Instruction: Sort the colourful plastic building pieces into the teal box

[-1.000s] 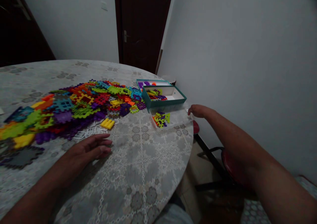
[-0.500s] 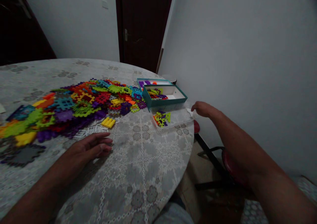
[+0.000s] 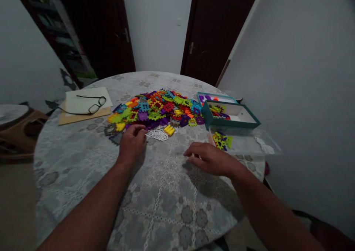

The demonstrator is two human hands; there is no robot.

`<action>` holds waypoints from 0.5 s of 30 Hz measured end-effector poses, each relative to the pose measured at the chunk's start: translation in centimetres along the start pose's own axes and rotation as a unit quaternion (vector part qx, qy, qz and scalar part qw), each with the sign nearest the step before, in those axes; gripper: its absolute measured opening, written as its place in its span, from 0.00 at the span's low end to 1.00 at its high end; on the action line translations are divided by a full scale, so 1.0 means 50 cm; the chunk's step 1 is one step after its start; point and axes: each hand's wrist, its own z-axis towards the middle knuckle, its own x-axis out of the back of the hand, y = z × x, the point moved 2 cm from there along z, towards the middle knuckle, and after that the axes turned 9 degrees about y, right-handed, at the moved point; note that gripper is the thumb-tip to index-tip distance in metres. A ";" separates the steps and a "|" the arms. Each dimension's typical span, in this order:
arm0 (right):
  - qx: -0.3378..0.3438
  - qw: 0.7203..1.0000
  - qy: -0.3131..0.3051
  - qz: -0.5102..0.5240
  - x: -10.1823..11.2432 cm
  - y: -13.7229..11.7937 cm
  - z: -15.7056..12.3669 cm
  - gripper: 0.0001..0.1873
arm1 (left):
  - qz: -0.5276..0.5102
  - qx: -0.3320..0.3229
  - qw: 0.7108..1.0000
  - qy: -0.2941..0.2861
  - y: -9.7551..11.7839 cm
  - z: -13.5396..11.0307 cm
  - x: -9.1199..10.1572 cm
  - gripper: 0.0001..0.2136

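Bare table [image 3: 163, 184] is left between the left grip [image 3: 132, 143] and the right grip [image 3: 208, 158], so either could be moved across. Straight ahead, a low path is blocked by the heap [image 3: 158, 108], with white links [image 3: 156, 134] spread in front. On the right, it is blocked by the clear tray [image 3: 242, 138], backed by the green box [image 3: 235, 124]. Far left, space is taken up by papers [image 3: 76, 105].

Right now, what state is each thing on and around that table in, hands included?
Colourful pieces, loosely heaped
Left hand, near those pieces, fingers bent, grip unclear
Right hand, fingers loosely curled, nothing visible in it
Yellow pieces, lying on white pieces
Teal box, open, partly filled
Clear container, open, partly filled
Glasses, unfolded
Dark door, apparently shut
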 end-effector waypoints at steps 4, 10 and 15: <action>-0.042 0.992 0.099 -0.068 -0.054 0.048 0.118 0.16 | 0.059 -0.052 0.997 -0.009 -0.011 0.002 -0.005 0.14; -0.094 0.972 0.160 -0.145 -0.125 0.080 0.212 0.25 | 0.069 -0.109 0.991 -0.019 -0.019 0.001 -0.018 0.14; -0.130 0.961 0.163 -0.182 -0.174 0.091 0.225 0.23 | 0.084 -0.123 0.988 -0.045 -0.027 0.003 -0.026 0.16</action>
